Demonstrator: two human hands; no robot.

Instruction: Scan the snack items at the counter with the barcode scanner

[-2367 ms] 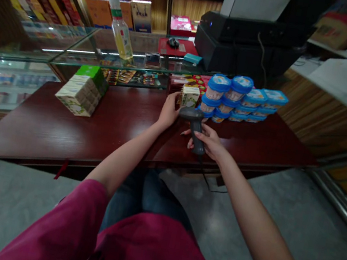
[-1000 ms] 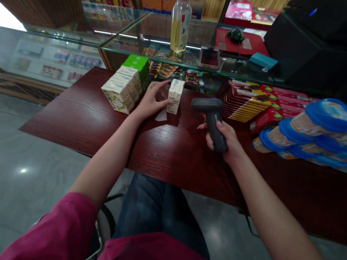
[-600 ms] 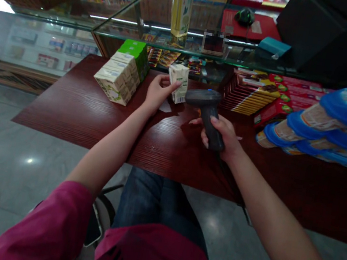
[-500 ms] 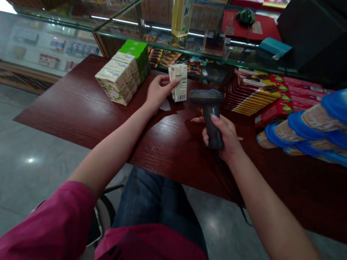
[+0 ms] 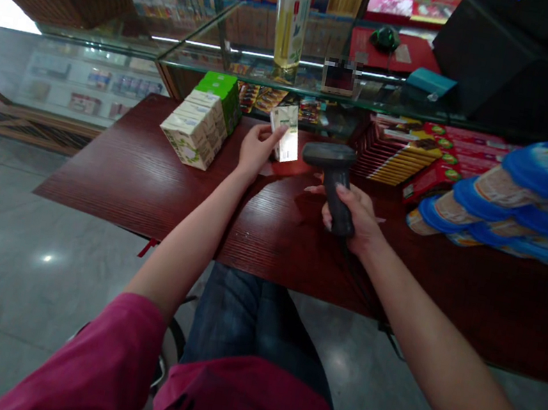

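Observation:
My left hand (image 5: pixel 256 148) grips a small cream and green drink carton (image 5: pixel 286 134), tilted above the dark red wooden table (image 5: pixel 115 170). Its lower face is lit by a reddish glow that also falls on the table beneath. My right hand (image 5: pixel 355 212) is wrapped round the handle of a dark barcode scanner (image 5: pixel 335 173), whose head points at the carton from the right. A cable runs from the scanner down past the table's front edge.
A stack of similar cartons (image 5: pixel 202 120) lies left of my left hand. Red and yellow flat boxes (image 5: pixel 405 150) and blue-lidded tubs (image 5: pixel 529 200) fill the right. Behind, a glass counter (image 5: pixel 246 62) carries a bottle (image 5: pixel 292 14), a mouse and a black machine (image 5: pixel 517 57).
My left hand carried the carton from beside the tubs leftward, set it near the stack, then lifted and tilted it toward the scanner. A reddish glow now falls on the carton.

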